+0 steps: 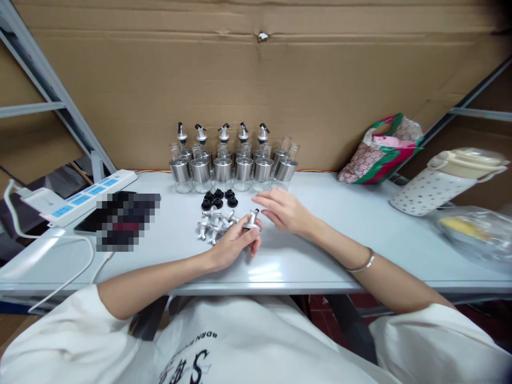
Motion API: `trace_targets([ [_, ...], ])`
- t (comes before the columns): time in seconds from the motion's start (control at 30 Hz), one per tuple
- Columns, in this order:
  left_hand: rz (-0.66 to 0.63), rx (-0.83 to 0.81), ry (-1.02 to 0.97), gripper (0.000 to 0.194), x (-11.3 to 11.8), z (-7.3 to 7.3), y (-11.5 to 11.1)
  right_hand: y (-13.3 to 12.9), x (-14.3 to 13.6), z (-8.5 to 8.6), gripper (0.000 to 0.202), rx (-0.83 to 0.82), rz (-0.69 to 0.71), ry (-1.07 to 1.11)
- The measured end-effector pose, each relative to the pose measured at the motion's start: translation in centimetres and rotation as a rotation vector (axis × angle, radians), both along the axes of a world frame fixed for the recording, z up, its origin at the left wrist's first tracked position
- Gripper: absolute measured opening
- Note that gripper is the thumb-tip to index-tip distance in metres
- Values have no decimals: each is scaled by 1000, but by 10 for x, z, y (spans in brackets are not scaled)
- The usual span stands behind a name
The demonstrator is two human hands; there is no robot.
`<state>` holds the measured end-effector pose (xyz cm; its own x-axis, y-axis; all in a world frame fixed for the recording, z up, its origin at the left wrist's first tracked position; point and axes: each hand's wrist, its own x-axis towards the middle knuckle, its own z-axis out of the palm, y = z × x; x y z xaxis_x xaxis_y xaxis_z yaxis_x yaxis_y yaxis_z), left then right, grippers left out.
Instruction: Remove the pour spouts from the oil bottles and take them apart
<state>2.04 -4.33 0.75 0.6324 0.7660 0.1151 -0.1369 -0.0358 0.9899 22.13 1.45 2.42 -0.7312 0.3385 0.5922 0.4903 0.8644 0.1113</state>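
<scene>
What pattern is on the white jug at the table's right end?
The jug is white with small pinkish dots, seen best in the head view.

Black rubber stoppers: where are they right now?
In the head view, the black rubber stoppers sit mid-table, just in front of the row of glass bottles and behind the pile of metal spouts, left of the right hand.
</scene>
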Motion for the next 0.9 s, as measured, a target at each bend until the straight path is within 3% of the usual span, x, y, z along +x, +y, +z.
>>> trace_targets([
  [0.17, -56, 47, 0, 55, -1, 1, 0, -9, -8, -2, 30, 44, 77, 34],
  [0.4, -83, 57, 28, 47, 0, -1, 0, -8, -9, -7, 30, 6, 120, 127],
  [0.63, -60, 67, 32, 44, 0, -1, 0, -10, -5, 5, 48, -325, -100, 367],
  [0.77, -52, 81, 28, 43, 0, -1, -1, 7, 11, 12, 37, -571, -140, 481],
  [0.9, -55, 77, 24, 43, 0, -4, 0, 19, 24, 13, 32, -692, -151, 403],
])
